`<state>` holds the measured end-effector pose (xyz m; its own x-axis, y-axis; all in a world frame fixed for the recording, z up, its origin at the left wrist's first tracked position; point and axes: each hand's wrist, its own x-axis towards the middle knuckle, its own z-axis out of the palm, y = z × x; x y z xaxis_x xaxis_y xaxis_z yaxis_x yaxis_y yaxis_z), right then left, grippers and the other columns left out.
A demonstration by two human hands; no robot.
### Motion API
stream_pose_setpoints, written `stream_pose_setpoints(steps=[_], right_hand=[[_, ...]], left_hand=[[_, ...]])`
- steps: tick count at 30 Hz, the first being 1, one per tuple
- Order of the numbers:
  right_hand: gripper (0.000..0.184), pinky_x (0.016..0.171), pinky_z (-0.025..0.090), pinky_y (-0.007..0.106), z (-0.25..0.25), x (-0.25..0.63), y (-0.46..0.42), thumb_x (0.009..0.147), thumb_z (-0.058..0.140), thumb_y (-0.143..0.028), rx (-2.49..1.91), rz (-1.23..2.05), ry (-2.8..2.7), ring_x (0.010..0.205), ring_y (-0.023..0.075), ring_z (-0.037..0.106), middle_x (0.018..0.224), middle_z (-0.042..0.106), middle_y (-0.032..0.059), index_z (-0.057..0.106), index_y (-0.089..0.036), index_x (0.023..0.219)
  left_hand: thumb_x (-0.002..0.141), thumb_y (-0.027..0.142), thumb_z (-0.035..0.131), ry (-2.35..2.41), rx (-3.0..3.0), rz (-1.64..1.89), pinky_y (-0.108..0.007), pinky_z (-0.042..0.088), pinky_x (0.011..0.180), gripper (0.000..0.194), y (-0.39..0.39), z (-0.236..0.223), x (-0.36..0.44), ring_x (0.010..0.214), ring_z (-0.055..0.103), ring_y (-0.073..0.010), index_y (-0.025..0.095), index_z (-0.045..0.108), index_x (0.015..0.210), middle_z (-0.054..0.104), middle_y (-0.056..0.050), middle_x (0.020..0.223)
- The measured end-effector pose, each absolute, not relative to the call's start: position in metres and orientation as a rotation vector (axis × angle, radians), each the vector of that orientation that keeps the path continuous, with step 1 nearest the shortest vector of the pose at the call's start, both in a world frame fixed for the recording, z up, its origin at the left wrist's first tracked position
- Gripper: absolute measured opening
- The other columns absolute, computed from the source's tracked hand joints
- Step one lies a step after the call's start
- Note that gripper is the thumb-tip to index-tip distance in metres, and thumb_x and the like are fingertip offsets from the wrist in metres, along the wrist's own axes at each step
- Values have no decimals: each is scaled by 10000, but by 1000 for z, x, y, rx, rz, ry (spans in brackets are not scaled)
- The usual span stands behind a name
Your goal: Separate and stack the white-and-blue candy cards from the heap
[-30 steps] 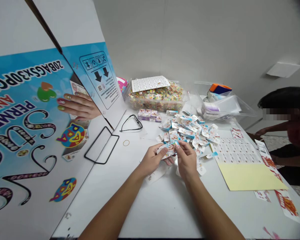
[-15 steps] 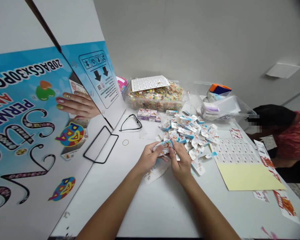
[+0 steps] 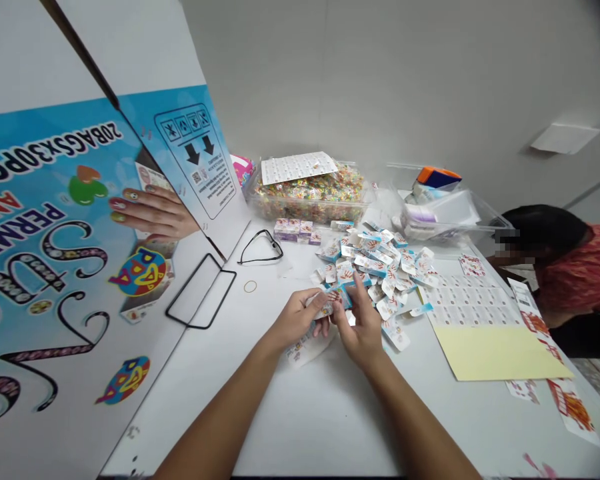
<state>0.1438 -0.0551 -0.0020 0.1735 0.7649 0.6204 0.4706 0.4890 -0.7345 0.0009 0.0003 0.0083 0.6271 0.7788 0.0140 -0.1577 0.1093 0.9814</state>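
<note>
Midway, seemingly: both hands, left hand [image 3: 300,319] and right hand [image 3: 361,328], pinch one small packet [image 3: 330,303]; loose pile [image 3: 380,263] remains, few finished boxes [image 3: 299,229] behind.

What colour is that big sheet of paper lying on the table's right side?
Pale yellow: the sheet of paper shows best in the head view.

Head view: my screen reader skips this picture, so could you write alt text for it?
Both hands, left hand and right hand, pinch a small printed packet together above a white table, beside a pile of similar packets. A large blue printed carton stands left; another person bends at right.
</note>
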Motion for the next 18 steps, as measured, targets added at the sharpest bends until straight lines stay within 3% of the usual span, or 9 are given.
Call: stream_pose_setpoints(steps=[2, 4, 7, 9, 13, 15, 18], right_hand=[[467, 660, 569, 301, -5, 145, -52, 934, 579, -267, -1226, 391, -1294, 663, 132, 630, 981, 663, 63, 510, -238, 1395], [451, 703, 581, 318, -7, 150, -45, 938, 576, -308, -1265, 416, -1148, 724, 143, 657, 1062, 655, 86, 522, -230, 1378], [604, 933, 546, 408, -7, 160, -35, 907, 616, -316, -1226, 319, -1024, 1119, 214, 618, 1389, 466, 132, 372, -258, 1456], [564, 1026, 486, 461, -4, 163, -34, 882, 645, -293, -1242, 168, -1056, 1286, 250, 495, 1461, 355, 142, 415, -247, 1394], [253, 991, 479, 465, 5, 152, -47, 891, 628, -245, -1204, 187, -1713, 1151, 247, 550, 1151, 612, 106, 581, -214, 1138], [339, 1015, 442, 500, 8, 141, -56, 868, 678, -307, -1124, 330, -2151, 1189, 279, 534, 1152, 655, 98, 582, -223, 1183], [571, 1076, 339, 579, 6, 126, -64, 787, 777, -395, -1130, 393, -2514, 1331, 350, 424, 1313, 611, 114, 553, -226, 1285]], left_hand=[[935, 563, 471, 654, 1309, 772, -216, 381, 429, 467, 2, 7, 2, 493, 591, -126, 130, 622, 844, 640, -39, 639], [931, 583, 461, 751, 1297, 868, -212, 363, 439, 491, 5, 5, 3, 498, 580, -109, 123, 623, 877, 670, -62, 711], [915, 616, 461, 930, 1133, 1119, -201, 327, 433, 518, 14, 2, 1, 465, 525, -81, 121, 612, 906, 657, -47, 691], [898, 633, 470, 1006, 981, 1263, -196, 290, 415, 529, 21, 3, -3, 446, 493, -72, 123, 603, 861, 630, -33, 652], [874, 624, 501, 1058, 791, 1453, -191, 245, 397, 506, 31, 6, -14, 426, 463, -65, 131, 588, 797, 608, -22, 620], [874, 607, 499, 1065, 742, 1511, -190, 250, 399, 485, 34, 7, -19, 424, 461, -63, 137, 582, 790, 605, -17, 619], [881, 579, 492, 1079, 692, 1542, -188, 252, 401, 456, 36, 8, -23, 419, 454, -61, 142, 571, 781, 594, -6, 608]])
